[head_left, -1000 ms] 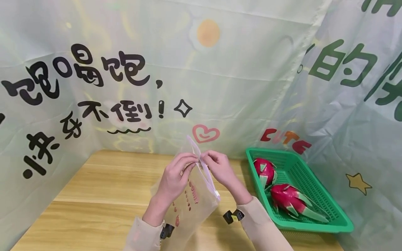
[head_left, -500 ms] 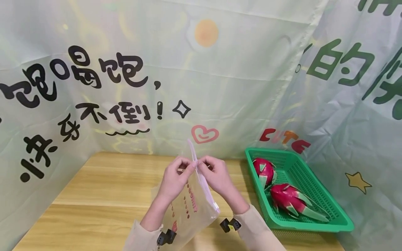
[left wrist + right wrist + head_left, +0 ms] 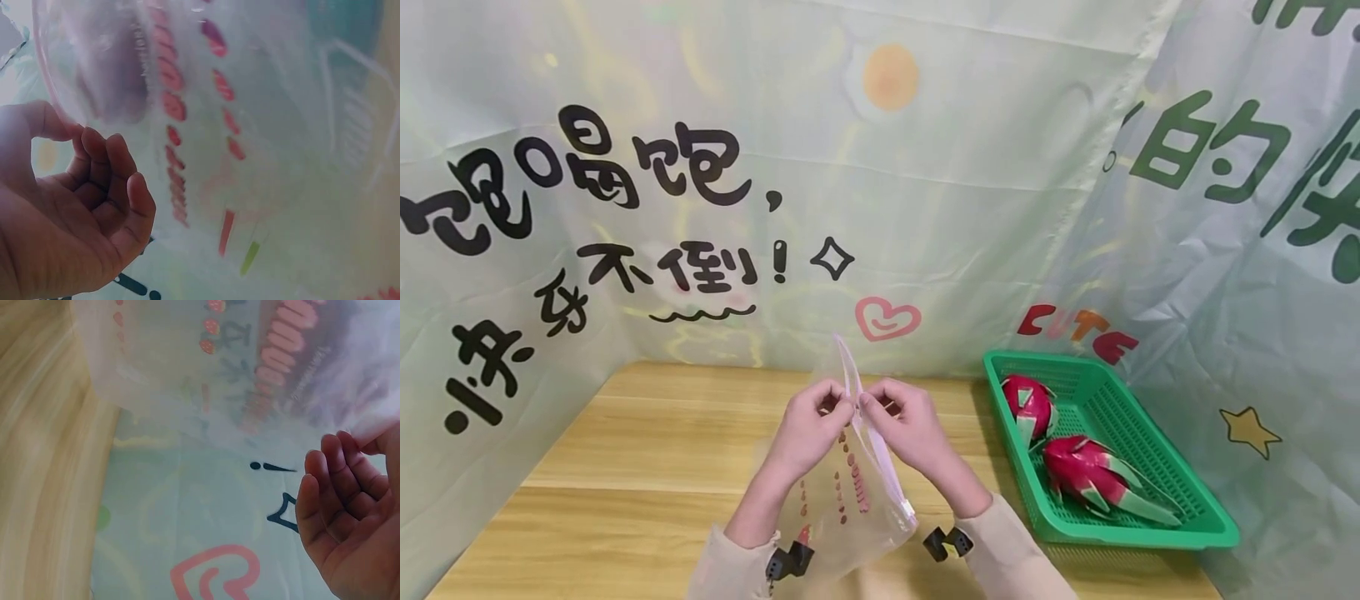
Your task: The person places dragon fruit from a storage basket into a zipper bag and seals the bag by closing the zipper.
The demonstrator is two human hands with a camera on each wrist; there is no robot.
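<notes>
We see the left hand [image 3: 808, 425] and right hand [image 3: 910, 423] each pinching the clear bag [image 3: 853, 508] near its rim, apparently to part it.

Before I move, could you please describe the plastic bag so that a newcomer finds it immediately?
On the wooden table, find the green basket at the right. To its left, the left hand and right hand pinch the plastic bag near its lilac zip edge. Unlike the basket, it is soft and translucent, with red-pink print.
</notes>
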